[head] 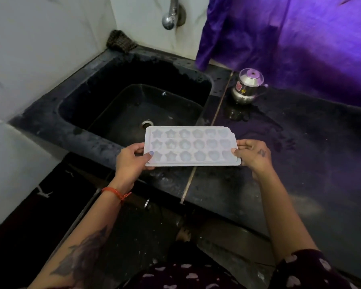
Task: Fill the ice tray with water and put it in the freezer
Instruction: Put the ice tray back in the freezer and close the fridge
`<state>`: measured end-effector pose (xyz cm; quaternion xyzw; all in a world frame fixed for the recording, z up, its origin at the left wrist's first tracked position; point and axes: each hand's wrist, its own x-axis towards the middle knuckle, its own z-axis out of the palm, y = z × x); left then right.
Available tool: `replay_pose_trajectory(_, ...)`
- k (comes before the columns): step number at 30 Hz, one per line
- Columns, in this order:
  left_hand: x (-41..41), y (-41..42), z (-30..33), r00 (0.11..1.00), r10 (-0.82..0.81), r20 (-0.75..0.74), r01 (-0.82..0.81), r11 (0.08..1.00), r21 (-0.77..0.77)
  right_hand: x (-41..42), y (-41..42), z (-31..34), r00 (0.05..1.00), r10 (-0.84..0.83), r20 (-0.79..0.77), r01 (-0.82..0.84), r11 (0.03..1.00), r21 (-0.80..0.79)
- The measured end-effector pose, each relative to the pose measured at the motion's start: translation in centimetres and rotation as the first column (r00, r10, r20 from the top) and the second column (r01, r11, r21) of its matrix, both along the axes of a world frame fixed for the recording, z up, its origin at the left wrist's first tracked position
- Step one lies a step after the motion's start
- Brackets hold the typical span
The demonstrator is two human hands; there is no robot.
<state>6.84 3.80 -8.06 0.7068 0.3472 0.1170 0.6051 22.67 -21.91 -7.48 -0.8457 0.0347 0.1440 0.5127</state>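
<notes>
Your left hand (131, 161) and right hand (253, 154) grasp the white plastic ice tray (191, 146) level; whether filled, unclear. Judged next: steel tap (172, 16), 12 o'clock.

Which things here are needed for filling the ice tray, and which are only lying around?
For the job:
- ice tray, held at its ends by the left hand and the right hand
- tap on the wall
- sink below it

Just lying about:
- steel pot on the counter
- dark cloth in the corner
- purple curtain
</notes>
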Motion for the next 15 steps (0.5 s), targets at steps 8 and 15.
replay_pose_trajectory(8, -6.4, 0.2, 0.5, 0.989, 0.150, 0.009, -0.151, 0.989, 0.009, -2.8, 3.0, 0.2, 0.987, 0.161, 0.016, -0.161, 0.986, 0.032)
replay_pose_trajectory(15, -10.8, -0.7, 1.0, 0.932, 0.363, 0.013, -0.363, 0.931, 0.027, -3.3, 6.4, -0.1, 0.937, 0.350, 0.011, -0.350, 0.935, 0.064)
